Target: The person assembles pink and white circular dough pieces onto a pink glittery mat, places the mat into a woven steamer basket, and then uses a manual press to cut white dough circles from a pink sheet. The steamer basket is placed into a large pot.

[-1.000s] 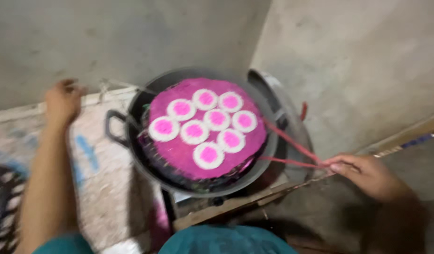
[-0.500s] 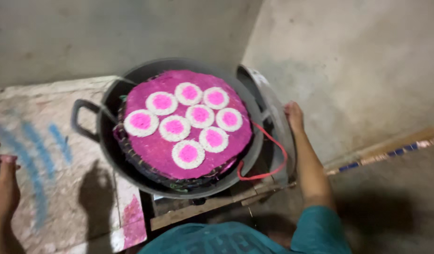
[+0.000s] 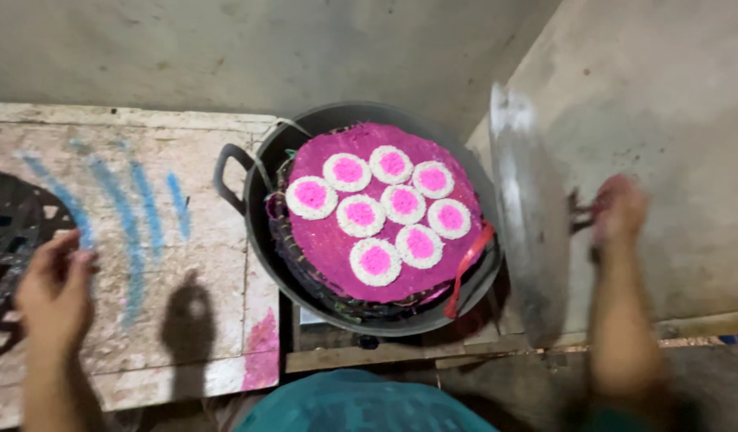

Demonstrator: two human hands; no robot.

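Note:
A dark round pot point(image 3: 257, 240) holds a pink cloth-covered tray point(image 3: 329, 240) with several white discs, each with a pink centre point(image 3: 361, 214). A red strap point(image 3: 471, 260) hangs over the pot's right rim. My right hand point(image 3: 621, 210) grips the handle of a metal lid point(image 3: 529, 216), which stands on edge just right of the pot. My left hand point(image 3: 55, 292) hovers over the painted slab on the left, fingers loosely curled, holding nothing.
A pale slab point(image 3: 161, 264) with blue streaks and a pink stain lies left of the pot. A dark woven rack point(image 3: 13, 232) sits at the far left edge. Concrete walls point(image 3: 649, 104) close in behind and on the right.
My right hand has let go of the red strap, moved to the right and taken hold of the metal lid. My left hand has drawn back toward me over the slab.

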